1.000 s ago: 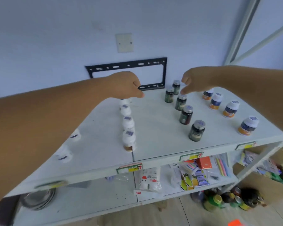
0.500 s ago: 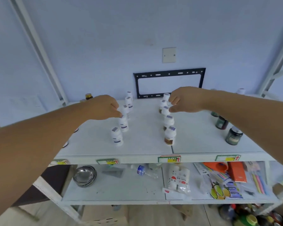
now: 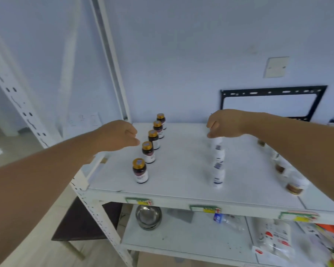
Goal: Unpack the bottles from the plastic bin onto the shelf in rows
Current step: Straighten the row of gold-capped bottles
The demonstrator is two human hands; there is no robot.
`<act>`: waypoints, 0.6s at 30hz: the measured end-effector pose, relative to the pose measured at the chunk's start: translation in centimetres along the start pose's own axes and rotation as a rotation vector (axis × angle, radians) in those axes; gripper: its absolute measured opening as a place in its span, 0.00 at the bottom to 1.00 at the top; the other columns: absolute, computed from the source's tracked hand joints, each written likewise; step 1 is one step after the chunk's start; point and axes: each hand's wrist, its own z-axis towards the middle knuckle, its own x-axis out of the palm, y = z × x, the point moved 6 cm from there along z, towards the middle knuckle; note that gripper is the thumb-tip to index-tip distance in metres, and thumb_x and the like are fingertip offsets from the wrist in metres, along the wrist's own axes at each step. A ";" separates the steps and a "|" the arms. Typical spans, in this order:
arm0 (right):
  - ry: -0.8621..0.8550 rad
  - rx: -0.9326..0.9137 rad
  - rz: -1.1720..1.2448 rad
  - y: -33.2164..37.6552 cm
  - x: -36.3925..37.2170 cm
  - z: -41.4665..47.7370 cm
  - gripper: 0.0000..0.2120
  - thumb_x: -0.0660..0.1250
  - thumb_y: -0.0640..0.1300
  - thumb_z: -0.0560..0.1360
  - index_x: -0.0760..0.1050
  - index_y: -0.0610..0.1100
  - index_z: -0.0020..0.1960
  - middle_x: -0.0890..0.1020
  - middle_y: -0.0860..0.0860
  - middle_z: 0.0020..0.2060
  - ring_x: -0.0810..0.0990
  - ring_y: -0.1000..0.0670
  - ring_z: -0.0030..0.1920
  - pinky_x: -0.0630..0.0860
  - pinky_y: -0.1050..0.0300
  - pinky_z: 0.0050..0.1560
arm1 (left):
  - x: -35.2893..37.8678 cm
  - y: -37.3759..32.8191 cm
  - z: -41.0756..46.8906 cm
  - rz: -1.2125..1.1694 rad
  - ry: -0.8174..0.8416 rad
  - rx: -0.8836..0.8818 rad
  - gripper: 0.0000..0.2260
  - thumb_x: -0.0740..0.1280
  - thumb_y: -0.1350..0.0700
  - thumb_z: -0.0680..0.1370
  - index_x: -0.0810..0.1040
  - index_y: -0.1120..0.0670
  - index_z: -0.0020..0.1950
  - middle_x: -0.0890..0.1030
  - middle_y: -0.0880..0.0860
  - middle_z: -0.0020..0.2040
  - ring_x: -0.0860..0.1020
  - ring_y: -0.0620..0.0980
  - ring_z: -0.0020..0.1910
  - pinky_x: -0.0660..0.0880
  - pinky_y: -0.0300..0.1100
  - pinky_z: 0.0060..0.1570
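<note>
On the top shelf (image 3: 181, 170) stand rows of bottles running front to back. A row of several dark bottles with gold caps (image 3: 149, 152) is on the left. My left hand (image 3: 120, 134) hovers just left of that row with its fingers curled, holding nothing. A row of white bottles (image 3: 217, 170) stands in the middle. Above this row's far end is my right hand (image 3: 224, 123), curled and empty. My right forearm partly hides another row of white bottles with brown bases (image 3: 295, 185) on the right. No plastic bin is in view.
A white perforated upright (image 3: 96, 205) stands at the shelf's left front corner. The lower shelf holds a steel bowl (image 3: 148, 216), a lying plastic bottle (image 3: 228, 220) and white packets (image 3: 274, 237). A black wall bracket (image 3: 270, 102) is behind the shelf.
The view has swung left along the shelf and both hands have moved left with it. The dark gold-capped row has come fully into view; the hands keep their curled pose.
</note>
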 end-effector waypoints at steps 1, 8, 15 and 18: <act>0.012 -0.006 0.009 1.2 0.3 1.2 0.19 0.70 0.57 0.74 0.76 0.50 0.61 0.80 0.54 0.56 0.79 0.48 0.54 0.77 0.51 0.59 | 0.2 1.4 0.4 -0.018 0.019 -0.004 0.12 0.73 0.47 0.75 0.77 0.48 0.56 0.77 0.47 0.53 0.76 0.48 0.52 0.68 0.40 0.55; 0.061 -0.092 0.010 6.5 2.3 10.0 0.19 0.69 0.55 0.76 0.75 0.48 0.64 0.79 0.55 0.59 0.78 0.53 0.47 0.73 0.63 0.43 | 3.6 7.2 5.5 -0.188 0.084 -0.043 0.26 0.74 0.45 0.74 0.74 0.50 0.70 0.78 0.47 0.66 0.77 0.44 0.59 0.72 0.38 0.55; 0.119 -0.179 0.098 9.3 7.7 18.4 0.21 0.68 0.53 0.78 0.75 0.43 0.66 0.79 0.49 0.62 0.76 0.47 0.61 0.72 0.54 0.59 | 8.0 9.4 9.9 -0.380 0.078 -0.119 0.26 0.75 0.44 0.74 0.73 0.47 0.70 0.77 0.44 0.66 0.76 0.44 0.62 0.77 0.41 0.55; 0.170 -0.195 0.100 10.2 10.5 20.5 0.22 0.68 0.54 0.78 0.76 0.41 0.65 0.79 0.47 0.60 0.77 0.46 0.59 0.73 0.51 0.61 | 8.8 10.4 8.5 -0.527 0.036 -0.127 0.27 0.73 0.34 0.69 0.76 0.42 0.65 0.79 0.38 0.61 0.78 0.35 0.58 0.74 0.34 0.49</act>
